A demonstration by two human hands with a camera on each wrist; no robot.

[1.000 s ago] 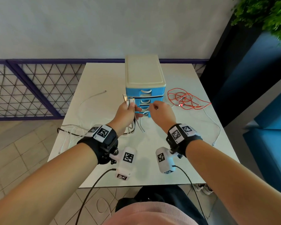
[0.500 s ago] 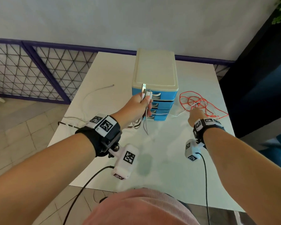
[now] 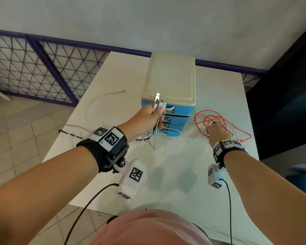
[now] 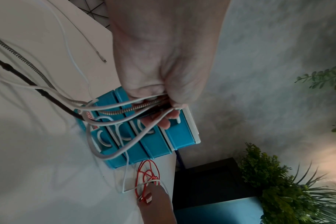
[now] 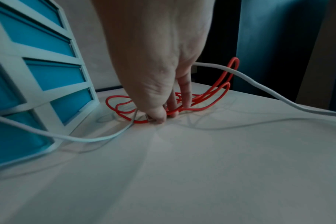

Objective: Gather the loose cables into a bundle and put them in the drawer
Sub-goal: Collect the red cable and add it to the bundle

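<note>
My left hand (image 3: 154,115) grips a bunch of cable ends, white, braided and black, with USB plugs (image 3: 158,100) sticking up in front of the top drawer of the blue and cream drawer unit (image 3: 170,82). The cables (image 4: 113,106) trail from the fist down to the table on the left. Its drawers look closed. My right hand (image 3: 215,132) reaches down onto the tangled red cable (image 3: 201,117) right of the unit. Thumb and fingertips (image 5: 159,116) pinch the red cable (image 5: 217,94) near a metal plug. A white cable (image 5: 259,86) crosses there.
The white table (image 3: 166,183) carries a loose white cable (image 3: 95,101) and a black cable (image 3: 69,134) on its left side. A purple mesh fence (image 3: 42,68) stands at left, a dark cabinet (image 3: 281,103) at right. Green plants (image 4: 278,174) stand beyond the table.
My right hand moved from in front of the drawers rightward and down onto the red cable pile. The left hand lifted the cable ends slightly toward the top drawer.
</note>
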